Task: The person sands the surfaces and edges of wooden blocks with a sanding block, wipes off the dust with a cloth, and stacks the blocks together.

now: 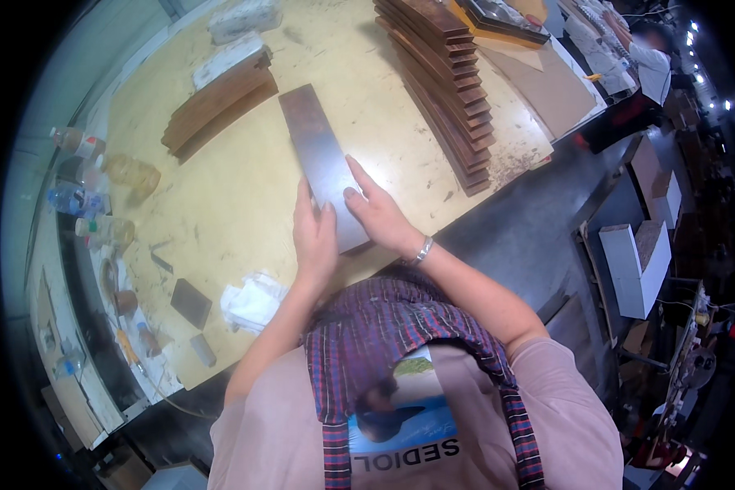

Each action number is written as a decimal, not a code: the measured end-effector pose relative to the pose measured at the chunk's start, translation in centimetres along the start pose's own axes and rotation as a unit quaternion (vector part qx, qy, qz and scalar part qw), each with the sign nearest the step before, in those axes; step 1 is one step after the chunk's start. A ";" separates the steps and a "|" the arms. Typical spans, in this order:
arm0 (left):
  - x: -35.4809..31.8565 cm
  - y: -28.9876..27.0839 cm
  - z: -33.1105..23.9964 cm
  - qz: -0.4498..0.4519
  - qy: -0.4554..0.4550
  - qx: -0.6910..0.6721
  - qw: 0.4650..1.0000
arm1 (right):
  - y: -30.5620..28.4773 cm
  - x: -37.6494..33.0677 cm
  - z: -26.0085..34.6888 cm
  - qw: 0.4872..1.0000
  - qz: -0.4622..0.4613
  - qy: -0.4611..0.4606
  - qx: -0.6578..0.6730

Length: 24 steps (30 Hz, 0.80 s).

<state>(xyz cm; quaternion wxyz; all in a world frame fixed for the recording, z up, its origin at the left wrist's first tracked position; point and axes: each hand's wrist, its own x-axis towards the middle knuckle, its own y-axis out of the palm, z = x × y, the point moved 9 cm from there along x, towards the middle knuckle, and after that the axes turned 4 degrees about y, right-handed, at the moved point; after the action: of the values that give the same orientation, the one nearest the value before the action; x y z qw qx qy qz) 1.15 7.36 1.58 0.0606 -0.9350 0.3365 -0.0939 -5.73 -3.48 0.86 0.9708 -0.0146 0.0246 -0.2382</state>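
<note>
Both hands press flat, fingers spread, on near end of board (pixel 322 159): left hand (pixel 314 237) at its left edge, right hand (pixel 377 214) on top right. Board lies on table (pixel 220 196), long axis running away up-left from hands.

Open bare tabletop (pixel 245 188) lies to the left of the long dark board (pixel 318 159), between it and a low stack of boards (pixel 216 102). To the right, a tall pile of boards (pixel 449 82) stands close, narrowing that side. Bottles (pixel 98 184) line the table's far left edge; a white cloth (pixel 253 300) lies near the front.
</note>
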 end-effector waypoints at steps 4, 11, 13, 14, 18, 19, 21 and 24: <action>-0.7 -0.1 -0.3 -0.004 0.054 0.091 0.994 | -0.1 0.1 1.3 1.000 0.009 0.004 -0.026; -0.5 0.0 -1.7 0.014 0.051 0.100 0.994 | -0.1 0.6 0.6 0.996 0.009 -0.033 -0.081; -0.5 -0.1 -2.0 0.014 0.055 0.108 0.992 | -0.1 0.6 0.8 0.996 0.008 -0.030 -0.080; -0.5 -0.2 -1.9 0.014 0.057 0.116 0.992 | -0.1 0.5 0.9 0.997 0.009 -0.025 -0.070; -0.7 -0.7 -1.2 0.016 0.041 0.121 0.992 | -0.2 -0.5 1.4 0.999 -0.004 0.034 -0.012; -0.8 -0.8 -1.1 0.020 0.032 0.115 0.993 | -0.2 -1.0 1.2 0.999 0.000 0.049 -0.003; -1.4 -1.0 -1.2 0.038 0.049 0.107 0.992 | -0.4 -2.1 0.7 0.998 0.004 0.064 0.005; -2.7 -1.3 -2.3 0.088 0.090 0.115 0.985 | -0.5 -3.2 -0.1 0.999 -0.003 0.037 -0.015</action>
<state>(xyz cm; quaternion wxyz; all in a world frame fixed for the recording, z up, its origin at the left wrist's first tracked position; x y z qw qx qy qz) -0.61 9.97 3.67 0.1449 -0.8762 0.4087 -0.2102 -8.78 -2.47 0.90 0.9682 -0.0206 0.0639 -0.2412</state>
